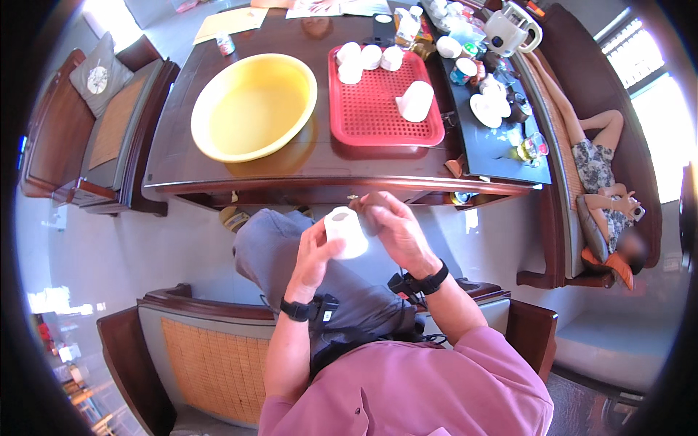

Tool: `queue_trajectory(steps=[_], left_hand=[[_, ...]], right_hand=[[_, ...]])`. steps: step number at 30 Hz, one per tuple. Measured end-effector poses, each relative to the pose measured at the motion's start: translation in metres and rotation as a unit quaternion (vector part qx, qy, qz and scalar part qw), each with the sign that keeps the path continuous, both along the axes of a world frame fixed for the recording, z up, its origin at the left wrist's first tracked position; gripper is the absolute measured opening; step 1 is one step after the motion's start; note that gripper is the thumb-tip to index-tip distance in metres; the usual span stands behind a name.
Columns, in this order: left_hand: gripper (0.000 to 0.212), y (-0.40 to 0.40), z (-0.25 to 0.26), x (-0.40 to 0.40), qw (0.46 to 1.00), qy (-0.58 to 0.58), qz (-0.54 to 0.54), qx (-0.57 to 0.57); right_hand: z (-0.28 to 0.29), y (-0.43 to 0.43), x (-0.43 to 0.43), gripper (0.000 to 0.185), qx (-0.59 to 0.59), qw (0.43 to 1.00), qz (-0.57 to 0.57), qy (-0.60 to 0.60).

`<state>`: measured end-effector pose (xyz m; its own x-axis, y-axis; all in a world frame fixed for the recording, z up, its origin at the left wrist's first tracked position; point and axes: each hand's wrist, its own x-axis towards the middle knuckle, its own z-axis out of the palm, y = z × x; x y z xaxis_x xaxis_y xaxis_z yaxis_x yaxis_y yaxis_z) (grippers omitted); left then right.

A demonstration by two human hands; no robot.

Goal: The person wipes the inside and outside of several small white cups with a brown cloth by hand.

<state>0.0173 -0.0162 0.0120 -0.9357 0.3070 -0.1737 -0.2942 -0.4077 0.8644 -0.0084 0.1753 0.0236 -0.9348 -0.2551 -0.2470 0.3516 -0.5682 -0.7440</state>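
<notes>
In my left hand [313, 252] is a white vessel [349, 242], probably ceramic, with a round opening at its upper end. My right hand [398, 229] is close beside it, fingers bent around a blurred dark brown thing [369, 215], perhaps a cloth. Beyond my hands, a red perforated plastic tray [360, 133] sits on the dark wooden table [180, 158]. Several small white cups [350, 71] stand on its far side, and a white pitcher [417, 102] with a spout lies towards its right. Left of the tray is a large yellow plastic basin [251, 109].
A black tea board [480, 147] at the right carries white saucers [485, 110], a glass cup [531, 148] and an electric kettle [512, 30]. A small bottle [224, 43] stands behind the basin. Someone reclines on the right-hand sofa [578, 49]; another person's hand [322, 4] rests on papers.
</notes>
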Motion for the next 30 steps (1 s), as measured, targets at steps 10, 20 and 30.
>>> queue_trajectory(steps=[10,20,30], left_hand=[[0.049,-0.001,-0.017,-0.008,0.984,-0.084,0.035,0.153],[0.047,-0.003,-0.027,-0.012,0.968,-0.110,0.076,0.213],[0.057,-0.005,-0.014,-0.015,0.962,-0.149,-0.004,0.228]], right_hand=[[0.017,-0.030,0.013,0.052,0.235,0.945,0.041,0.225],[0.017,-0.045,0.010,0.056,0.424,0.844,0.024,0.327],[0.024,-0.040,-0.001,0.051,0.541,0.658,-0.112,0.512]])
